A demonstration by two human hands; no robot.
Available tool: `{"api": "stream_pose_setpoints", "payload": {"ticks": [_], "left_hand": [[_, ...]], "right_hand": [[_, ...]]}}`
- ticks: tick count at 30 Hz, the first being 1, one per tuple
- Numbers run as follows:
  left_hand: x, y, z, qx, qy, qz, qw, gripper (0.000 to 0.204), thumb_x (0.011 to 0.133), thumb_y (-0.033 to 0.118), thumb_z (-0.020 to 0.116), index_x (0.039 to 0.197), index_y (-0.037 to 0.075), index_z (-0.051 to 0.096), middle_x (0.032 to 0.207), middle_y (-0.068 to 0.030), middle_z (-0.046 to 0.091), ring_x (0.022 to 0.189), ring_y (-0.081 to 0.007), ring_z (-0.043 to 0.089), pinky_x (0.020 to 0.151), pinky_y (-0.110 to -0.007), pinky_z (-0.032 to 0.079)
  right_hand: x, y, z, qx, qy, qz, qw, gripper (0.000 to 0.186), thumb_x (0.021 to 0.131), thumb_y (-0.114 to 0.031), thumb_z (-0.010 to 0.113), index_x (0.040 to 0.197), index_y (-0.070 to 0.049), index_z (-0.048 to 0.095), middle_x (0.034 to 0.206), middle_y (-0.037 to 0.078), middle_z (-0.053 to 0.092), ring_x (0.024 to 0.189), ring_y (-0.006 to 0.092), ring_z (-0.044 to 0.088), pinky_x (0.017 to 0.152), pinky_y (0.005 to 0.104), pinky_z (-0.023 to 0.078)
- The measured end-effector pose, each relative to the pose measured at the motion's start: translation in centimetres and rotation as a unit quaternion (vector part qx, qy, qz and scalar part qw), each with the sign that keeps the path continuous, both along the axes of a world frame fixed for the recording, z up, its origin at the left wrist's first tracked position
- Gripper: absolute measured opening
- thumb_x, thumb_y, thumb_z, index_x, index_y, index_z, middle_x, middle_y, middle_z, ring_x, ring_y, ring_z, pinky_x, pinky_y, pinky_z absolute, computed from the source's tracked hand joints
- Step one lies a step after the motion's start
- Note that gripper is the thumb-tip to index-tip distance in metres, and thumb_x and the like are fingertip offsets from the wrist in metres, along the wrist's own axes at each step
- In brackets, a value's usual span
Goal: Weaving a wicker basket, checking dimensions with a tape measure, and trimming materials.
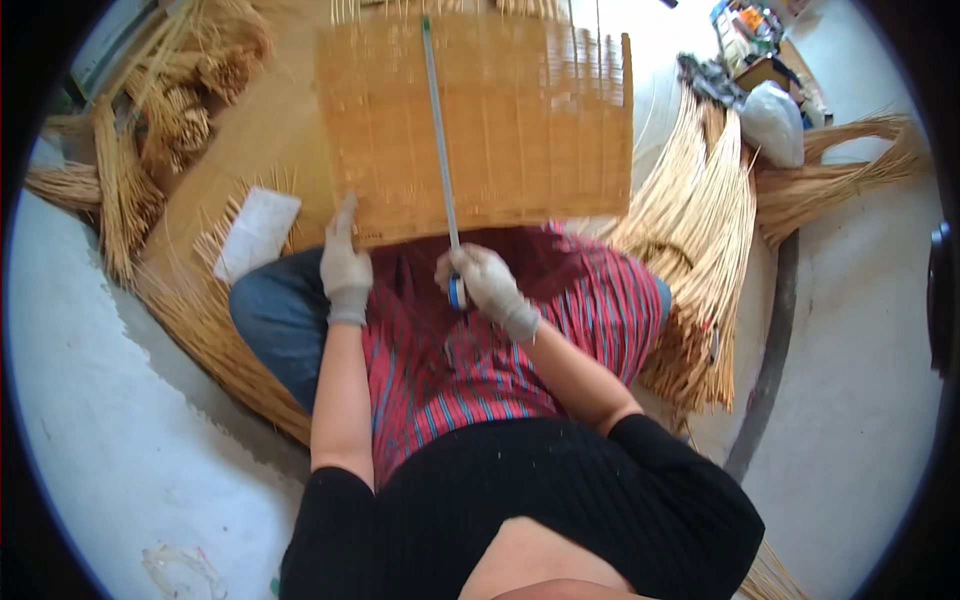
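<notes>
A rectangular woven cane panel (500, 150), golden-brown, stretches in front of my lap. My left hand (345, 265), in a pale knit glove, grips its near left corner, one finger reaching up along the edge. Across the panel, from near edge to far edge, runs the extended blade of a tape measure (440, 130), slightly slanted, its green-tipped end at the far edge. Its blue and white case (458, 292) sits in my right hand (485, 280), also gloved, whose fingers close round it just short of the panel. Loose strand ends show at the panel's far right.
A white sheet (257, 232) lies over cut sticks left of the panel. Long pale cane strands (690, 200) spread at the right, with more bundles (180, 110) at the far left. A white plastic bag (773, 125) stands at the back right. Striped red cloth (450, 390) covers my lap.
</notes>
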State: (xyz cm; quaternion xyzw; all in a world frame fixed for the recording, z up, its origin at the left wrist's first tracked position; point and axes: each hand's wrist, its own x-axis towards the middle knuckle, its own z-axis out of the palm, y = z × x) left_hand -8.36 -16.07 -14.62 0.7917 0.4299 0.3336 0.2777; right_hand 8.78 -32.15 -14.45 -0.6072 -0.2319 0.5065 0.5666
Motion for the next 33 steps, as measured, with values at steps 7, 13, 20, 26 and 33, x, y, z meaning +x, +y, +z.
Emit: {"api": "stream_pose_setpoints", "payload": {"ticks": [7, 13, 20, 26, 33], "left_hand": [[0.1, 0.3, -0.9, -0.02, 0.006, 0.004, 1.0, 0.093, 0.076, -0.011, 0.065, 0.153, 0.033, 0.038, 0.136, -0.0137, 0.056, 0.122, -0.0332, 0.057, 0.1, -0.038, 0.048], [0.2, 0.1, -0.5, -0.037, 0.003, 0.01, 0.999, 0.093, 0.075, -0.014, 0.061, 0.153, 0.032, 0.039, 0.136, -0.0128, 0.057, 0.122, -0.0313, 0.057, 0.103, -0.036, 0.047], [0.2, 0.0, -0.3, -0.059, 0.024, 0.018, 0.998, 0.092, 0.075, -0.013, 0.058, 0.152, 0.033, 0.039, 0.137, -0.0139, 0.056, 0.122, -0.0338, 0.057, 0.102, -0.038, 0.047], [0.1, -0.1, -0.4, -0.059, 0.044, 0.029, 0.997, 0.09, 0.074, -0.011, 0.054, 0.152, 0.031, 0.039, 0.14, -0.0155, 0.053, 0.124, -0.0372, 0.055, 0.102, -0.041, 0.047], [0.2, -0.9, -0.3, -0.031, 0.025, 0.025, 0.999, 0.083, 0.075, -0.011, 0.055, 0.148, 0.026, 0.042, 0.136, -0.012, 0.054, 0.124, -0.0352, 0.055, 0.097, -0.041, 0.05]], "right_hand": [[0.9, 1.1, -2.0, -0.086, -0.052, -0.013, 0.995, 0.034, 0.103, -0.025, 0.049, 0.104, 0.003, 0.067, 0.094, 0.013, 0.073, 0.087, 0.0205, 0.071, 0.076, 0.0319, 0.055], [1.1, 1.3, -2.3, -0.086, -0.045, -0.013, 0.995, 0.036, 0.103, -0.028, 0.05, 0.107, 0.003, 0.067, 0.096, 0.013, 0.074, 0.087, 0.0199, 0.071, 0.074, 0.0316, 0.056], [1.0, 1.1, -2.3, -0.1, -0.065, -0.011, 0.993, 0.035, 0.103, -0.029, 0.05, 0.106, 0.002, 0.068, 0.095, 0.012, 0.074, 0.088, 0.0191, 0.071, 0.074, 0.0318, 0.056], [1.4, 0.7, -3.3, -0.079, -0.167, 0.035, 0.982, 0.03, 0.104, -0.025, 0.05, 0.102, 0.001, 0.067, 0.091, 0.009, 0.071, 0.081, 0.0157, 0.067, 0.07, 0.0295, 0.055], [0.9, 0.0, -1.8, -0.091, -0.083, 0.037, 0.992, 0.029, 0.103, -0.019, 0.047, 0.102, 0.002, 0.067, 0.092, 0.01, 0.071, 0.084, 0.0185, 0.067, 0.078, 0.0317, 0.054]]}}
